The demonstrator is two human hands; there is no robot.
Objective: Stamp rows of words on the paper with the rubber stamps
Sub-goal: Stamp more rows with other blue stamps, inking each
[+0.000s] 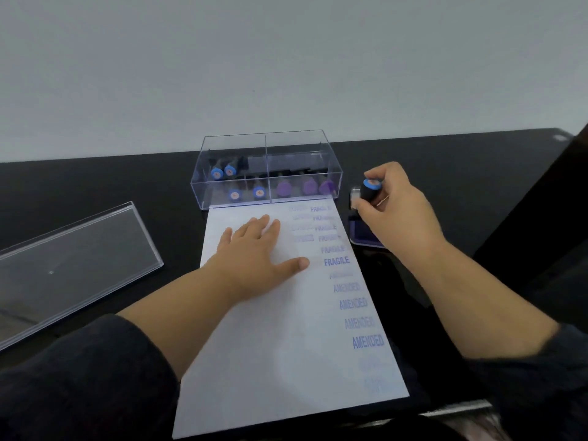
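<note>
White paper [270, 329] lies on the black tabletop [95, 186] under my flat, straight-fingered left hand [254, 249]. At two o'clock, my right hand [391, 205] has its grip clamped on a blue-capped rubber stamp [370, 190] over the ink pad [362, 233].

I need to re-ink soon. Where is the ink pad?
In the head view, the ink pad lies right of the paper, under the right hand holding a stamp.
</note>
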